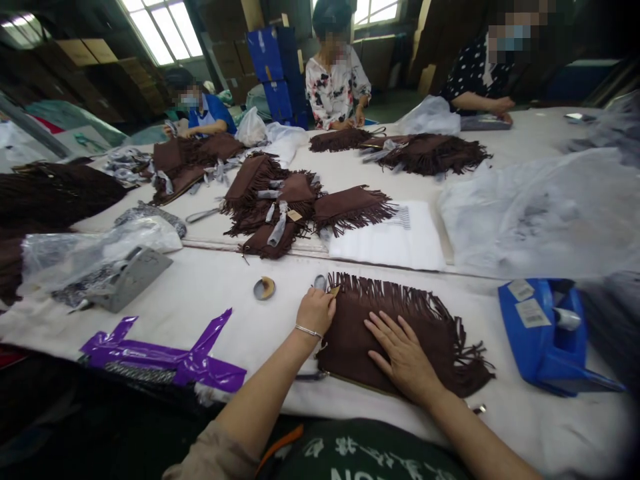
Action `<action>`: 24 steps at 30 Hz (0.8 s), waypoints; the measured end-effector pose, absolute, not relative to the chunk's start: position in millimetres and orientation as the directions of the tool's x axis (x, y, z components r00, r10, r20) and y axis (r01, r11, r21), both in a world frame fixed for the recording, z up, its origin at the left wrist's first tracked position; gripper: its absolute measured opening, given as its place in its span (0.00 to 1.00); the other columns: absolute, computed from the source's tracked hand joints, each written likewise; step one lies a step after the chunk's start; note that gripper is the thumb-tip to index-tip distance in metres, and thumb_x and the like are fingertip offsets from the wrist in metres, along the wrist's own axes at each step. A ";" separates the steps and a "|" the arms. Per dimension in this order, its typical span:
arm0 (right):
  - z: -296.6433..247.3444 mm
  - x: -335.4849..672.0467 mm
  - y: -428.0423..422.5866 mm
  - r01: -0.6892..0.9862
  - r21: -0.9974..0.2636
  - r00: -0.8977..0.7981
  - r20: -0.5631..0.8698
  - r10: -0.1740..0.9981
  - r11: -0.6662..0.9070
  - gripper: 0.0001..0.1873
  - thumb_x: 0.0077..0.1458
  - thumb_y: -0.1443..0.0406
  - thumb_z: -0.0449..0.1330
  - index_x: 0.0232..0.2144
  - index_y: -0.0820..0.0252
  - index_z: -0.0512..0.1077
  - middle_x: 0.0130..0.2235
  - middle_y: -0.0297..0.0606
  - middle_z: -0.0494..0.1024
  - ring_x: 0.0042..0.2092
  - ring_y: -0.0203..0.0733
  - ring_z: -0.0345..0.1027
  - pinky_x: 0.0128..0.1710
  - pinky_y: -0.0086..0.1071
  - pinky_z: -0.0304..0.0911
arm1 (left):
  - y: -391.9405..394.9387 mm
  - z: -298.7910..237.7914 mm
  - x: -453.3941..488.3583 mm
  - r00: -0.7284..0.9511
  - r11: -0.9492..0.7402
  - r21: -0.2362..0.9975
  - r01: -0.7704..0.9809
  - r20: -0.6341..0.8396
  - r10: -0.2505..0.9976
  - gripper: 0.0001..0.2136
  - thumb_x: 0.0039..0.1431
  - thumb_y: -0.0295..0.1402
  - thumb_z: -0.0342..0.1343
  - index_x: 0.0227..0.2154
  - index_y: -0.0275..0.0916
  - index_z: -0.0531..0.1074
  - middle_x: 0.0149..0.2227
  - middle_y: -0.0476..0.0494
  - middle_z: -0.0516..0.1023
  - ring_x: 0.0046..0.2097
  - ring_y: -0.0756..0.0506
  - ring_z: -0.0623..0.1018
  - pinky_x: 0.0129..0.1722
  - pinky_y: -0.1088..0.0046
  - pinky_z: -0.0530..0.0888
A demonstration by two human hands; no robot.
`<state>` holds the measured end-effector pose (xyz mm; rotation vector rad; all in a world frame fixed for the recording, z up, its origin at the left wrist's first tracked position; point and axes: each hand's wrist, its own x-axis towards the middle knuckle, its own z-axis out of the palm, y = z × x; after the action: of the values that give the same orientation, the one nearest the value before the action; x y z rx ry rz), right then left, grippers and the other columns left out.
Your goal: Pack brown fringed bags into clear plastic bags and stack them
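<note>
Stretching crosswise, fringe (400,293) pointing away, the pouch (347,343) lies under spread right fingers (381,336); left fingers (325,301) pinch a tag (335,291).

Background dim; windows (167,33) blown out white. Table (200,280) softly lit, shadows faint. Glare streaks on purple tape (216,368). Wide-angle stretch near edges, upper right corner black. Plastic (613,127) at right edge smeared, probably motion blur. Brown pile (55,197) at left murky.
</note>
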<state>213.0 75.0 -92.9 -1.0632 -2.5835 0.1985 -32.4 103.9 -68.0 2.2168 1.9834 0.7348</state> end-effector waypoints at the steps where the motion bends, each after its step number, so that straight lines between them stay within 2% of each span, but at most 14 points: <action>1: -92.7 213.3 74.5 0.657 -0.258 -0.661 0.253 0.706 0.708 0.31 0.58 0.58 0.51 0.62 0.53 0.49 0.63 0.38 0.56 0.64 0.46 0.45 0.62 0.50 0.40 | 100.5 -66.5 -36.4 0.034 -0.155 0.375 0.914 0.310 0.950 0.07 0.59 0.29 0.51 0.30 0.37 0.74 0.29 0.42 0.74 0.36 0.43 0.72 0.42 0.62 0.70; 5: -94.0 216.4 73.6 0.656 -0.287 -0.663 0.225 0.714 0.698 0.31 0.59 0.57 0.51 0.62 0.51 0.48 0.63 0.36 0.54 0.64 0.45 0.44 0.62 0.50 0.40 | 62.6 -53.9 -44.8 -0.054 -0.152 0.426 0.892 0.435 0.899 0.10 0.62 0.28 0.47 0.41 0.35 0.72 0.37 0.40 0.75 0.41 0.45 0.72 0.45 0.64 0.70; 7: -96.7 218.9 74.5 0.649 -0.311 -0.664 0.213 0.716 0.694 0.29 0.60 0.58 0.50 0.62 0.51 0.49 0.64 0.35 0.53 0.64 0.45 0.44 0.62 0.50 0.41 | 36.8 -52.5 -33.8 0.078 -0.317 0.421 0.850 0.494 0.866 0.12 0.61 0.28 0.49 0.46 0.38 0.69 0.42 0.41 0.75 0.45 0.45 0.71 0.47 0.64 0.69; 10: -100.4 223.5 76.9 0.628 -0.363 -0.658 0.224 0.719 0.688 0.25 0.62 0.61 0.47 0.61 0.50 0.51 0.63 0.34 0.55 0.64 0.43 0.45 0.62 0.49 0.43 | 6.1 -62.8 -1.7 0.382 -0.530 0.365 0.765 0.406 0.830 0.12 0.60 0.28 0.51 0.46 0.41 0.70 0.44 0.44 0.75 0.45 0.45 0.71 0.46 0.64 0.70; 12: -98.4 225.7 77.2 0.612 -0.401 -0.650 0.236 0.722 0.682 0.24 0.63 0.63 0.45 0.61 0.50 0.51 0.62 0.35 0.57 0.64 0.42 0.46 0.61 0.49 0.45 | -4.6 -70.6 15.5 0.435 -0.530 0.367 0.764 0.314 0.844 0.10 0.60 0.31 0.51 0.45 0.40 0.71 0.44 0.42 0.75 0.44 0.45 0.72 0.44 0.64 0.71; 15: -87.1 223.9 71.5 0.580 -0.428 -0.645 0.277 0.712 0.693 0.25 0.62 0.63 0.45 0.61 0.53 0.51 0.62 0.38 0.57 0.64 0.44 0.44 0.61 0.50 0.46 | -7.4 -69.4 14.8 0.420 -0.517 0.431 0.740 0.304 0.855 0.11 0.59 0.36 0.53 0.44 0.40 0.71 0.45 0.41 0.75 0.45 0.44 0.72 0.45 0.62 0.71; 17: -79.0 217.8 64.3 0.539 -0.400 -0.694 0.288 0.660 0.741 0.26 0.61 0.63 0.47 0.62 0.53 0.50 0.63 0.38 0.56 0.64 0.46 0.42 0.61 0.50 0.45 | -0.4 -60.6 -2.6 0.332 -0.481 0.484 0.731 0.364 0.870 0.10 0.60 0.34 0.52 0.44 0.41 0.71 0.43 0.42 0.76 0.45 0.45 0.72 0.47 0.62 0.70; 19: -76.3 209.3 56.7 0.481 -0.348 -0.771 0.270 0.577 0.805 0.28 0.60 0.62 0.49 0.62 0.51 0.50 0.62 0.35 0.57 0.64 0.46 0.43 0.62 0.50 0.44 | 14.6 -52.4 -25.2 0.155 -0.353 0.531 0.770 0.382 0.911 0.11 0.61 0.31 0.50 0.45 0.40 0.70 0.42 0.41 0.76 0.45 0.45 0.72 0.49 0.62 0.68; 21: -80.3 201.8 50.7 0.443 -0.309 -0.817 0.247 0.520 0.842 0.28 0.60 0.61 0.50 0.61 0.50 0.51 0.61 0.34 0.60 0.63 0.45 0.48 0.62 0.49 0.44 | 36.0 -51.1 -44.8 -0.038 -0.156 0.578 0.801 0.309 0.950 0.13 0.60 0.32 0.51 0.48 0.38 0.68 0.41 0.40 0.75 0.45 0.43 0.71 0.49 0.59 0.66; 24: -91.6 197.4 46.3 0.449 -0.298 -0.818 0.244 0.522 0.843 0.26 0.60 0.61 0.51 0.60 0.50 0.54 0.58 0.34 0.65 0.60 0.44 0.55 0.61 0.48 0.45 | 73.3 -64.2 -59.6 -0.258 0.120 0.678 0.725 0.107 0.960 0.23 0.52 0.36 0.59 0.51 0.35 0.66 0.36 0.40 0.75 0.44 0.40 0.70 0.50 0.58 0.64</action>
<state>197.4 46.3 -91.6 -0.7322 -2.7043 0.3268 -59.6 73.3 -64.2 1.6384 2.0465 0.9049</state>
